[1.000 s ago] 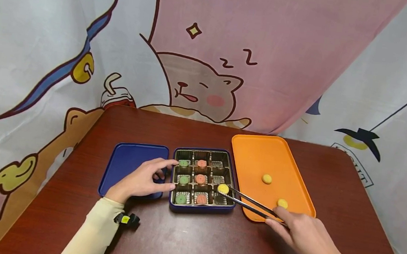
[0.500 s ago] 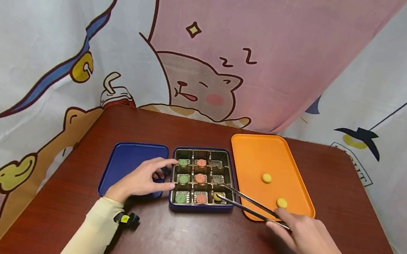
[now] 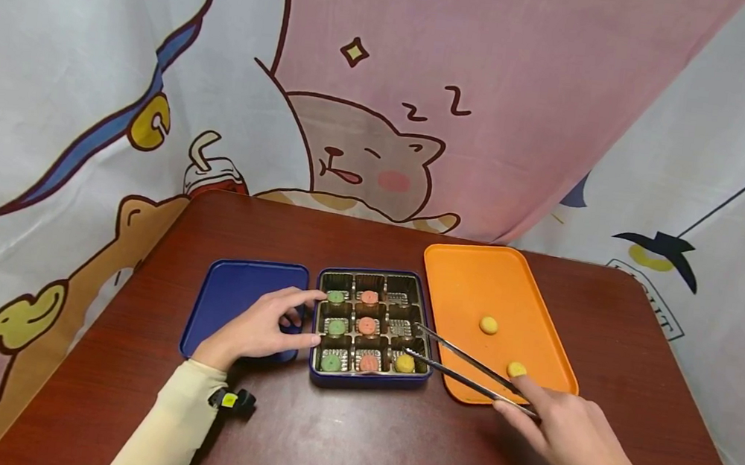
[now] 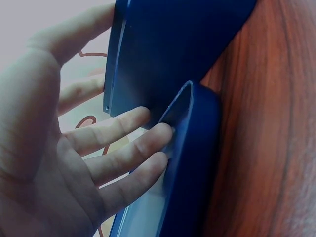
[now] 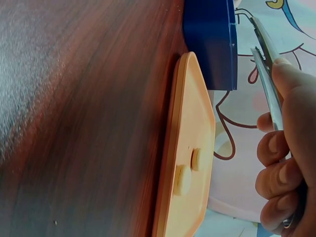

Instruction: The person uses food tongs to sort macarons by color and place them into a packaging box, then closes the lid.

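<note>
My left hand [image 3: 265,328] rests thumb and index fingertips on the left edge of a blue box [image 3: 368,383]. Its other fingers hang over the blue lid [image 3: 242,291], as the left wrist view also shows. The box has a nine-compartment insert: green macarons [image 3: 336,327] fill the left column, pink macarons [image 3: 367,326] the middle one. One yellow macaron [image 3: 405,364] lies in the front right compartment. My right hand [image 3: 571,439] grips metal tongs [image 3: 466,381]; their tips are spread, with nothing between them, above the box's right column.
An orange tray [image 3: 476,280] stands right of the box, bearing two yellow macarons, one near its middle [image 3: 488,325] and one near its front [image 3: 516,369]. All sits on a brown wooden table [image 3: 338,446]. A patterned cloth [image 3: 527,90] hangs behind.
The yellow macaron went from between the tongs' tips down into the front right compartment. The tongs opened and lifted slightly up and right. My left hand stayed put.
</note>
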